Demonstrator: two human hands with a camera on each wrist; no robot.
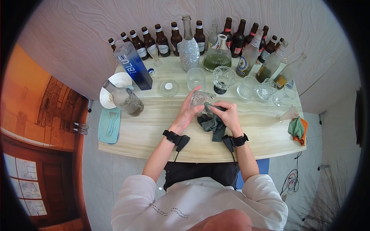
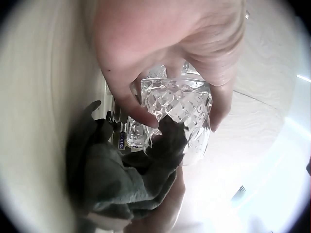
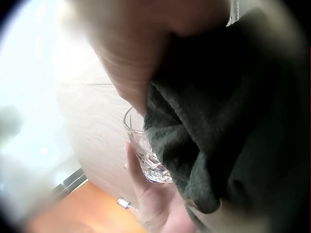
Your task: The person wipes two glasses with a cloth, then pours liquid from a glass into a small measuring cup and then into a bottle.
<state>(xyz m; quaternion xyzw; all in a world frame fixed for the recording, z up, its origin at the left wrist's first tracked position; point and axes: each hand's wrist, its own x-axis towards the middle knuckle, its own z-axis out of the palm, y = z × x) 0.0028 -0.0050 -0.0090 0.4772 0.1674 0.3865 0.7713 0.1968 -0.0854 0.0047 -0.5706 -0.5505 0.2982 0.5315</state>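
Note:
My left hand (image 1: pixel 187 111) grips a clear cut-glass tumbler (image 1: pixel 202 99) above the middle of the table; in the left wrist view its fingers curl round the diamond-patterned wall of the tumbler (image 2: pixel 187 104). A dark grey-green cloth (image 1: pixel 214 127) is pinched in my right hand (image 1: pixel 228 114), with a bunched part pressed against the tumbler's side. The rest of the cloth hangs down toward the tabletop. In the right wrist view the cloth (image 3: pixel 189 141) covers much of the picture and hides part of the tumbler.
Behind the hands stand a clear glass (image 1: pixel 196 79), a scalloped glass bowl (image 1: pixel 224 79) and more glasses (image 1: pixel 247 89). Several brown bottles (image 1: pixel 162 42) line the back. At left are a blue bottle (image 1: pixel 135 65), a clear bottle (image 1: pixel 124 100) and a peeler (image 1: pixel 112 123); folded cloths (image 1: pixel 297 131) lie right.

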